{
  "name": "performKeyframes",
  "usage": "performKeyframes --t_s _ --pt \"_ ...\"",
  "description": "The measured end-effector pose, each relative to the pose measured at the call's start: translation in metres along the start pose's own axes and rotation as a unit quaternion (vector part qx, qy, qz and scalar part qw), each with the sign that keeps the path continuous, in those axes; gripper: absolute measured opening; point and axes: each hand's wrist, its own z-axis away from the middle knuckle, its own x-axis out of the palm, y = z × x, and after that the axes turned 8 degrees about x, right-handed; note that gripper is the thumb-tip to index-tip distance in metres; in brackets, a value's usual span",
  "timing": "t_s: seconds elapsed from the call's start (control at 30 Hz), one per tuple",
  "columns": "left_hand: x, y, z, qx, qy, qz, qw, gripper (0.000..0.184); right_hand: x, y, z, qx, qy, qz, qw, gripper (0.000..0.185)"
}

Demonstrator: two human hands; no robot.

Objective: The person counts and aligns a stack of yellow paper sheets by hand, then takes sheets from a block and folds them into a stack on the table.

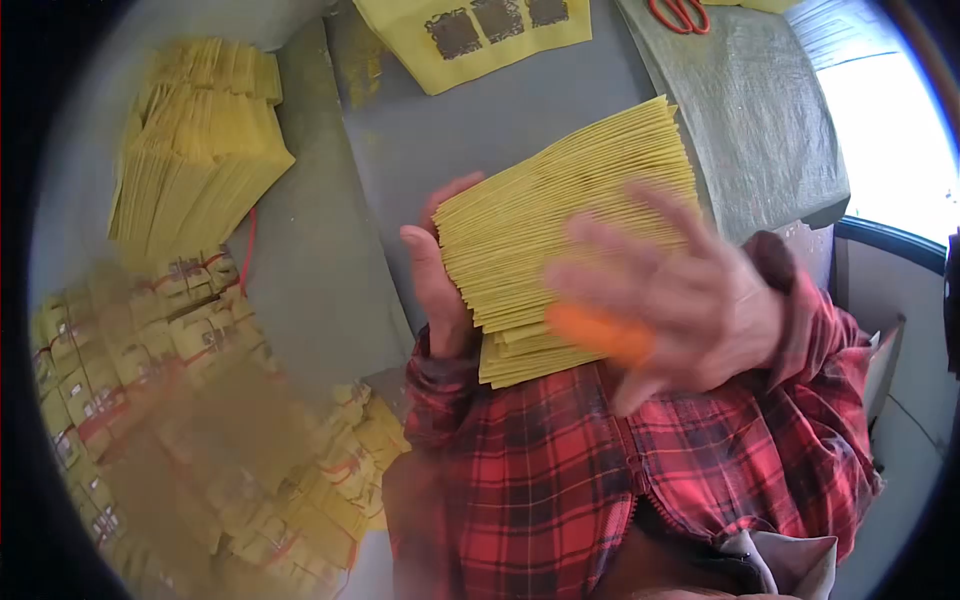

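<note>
A thick stack of folded yellow paper [540, 200] stands fanned in front of my chest, its many edges facing up. My left hand [440, 275] grips its left side, thumb along the near edge and fingers behind. Over the stack's right part, my right hand [680, 300] is blurred by motion, with its fingers spread. An orange cover [600, 335] wraps one of its fingers. Whether the right hand touches the paper I cannot tell. At the stack's near end, a few sheets stick out unevenly.
Another tall stack of yellow paper [195, 160] stands at the left. Tied yellow bundles [90, 390] with red bands lie below it. A printed yellow sheet [480, 40] is at the back of the grey table [420, 120]. Red-handled scissors [680, 12] lie at the back right.
</note>
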Motion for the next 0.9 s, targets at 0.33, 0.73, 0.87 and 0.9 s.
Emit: performKeyframes --t_s 0.33,0.73,0.87,0.9 --pt "0.010 0.007 0.006 -0.018 0.006 0.065 0.998 0.086 0.050 -0.002 -0.007 -0.034 -0.128 -0.068 0.989 0.068" --pt "0.005 0.007 0.010 -0.029 0.015 0.001 0.999 0.087 0.018 0.015 -0.019 0.009 0.053 0.024 0.998 0.074" --pt "0.003 0.003 0.009 0.007 -0.017 -0.069 0.997 0.087 -0.001 0.089 -0.005 0.102 0.158 0.116 0.975 0.072" --pt "0.005 0.003 0.008 0.009 -0.015 -0.066 0.998 0.087 0.004 0.105 0.004 0.180 0.178 -0.041 0.966 0.071"
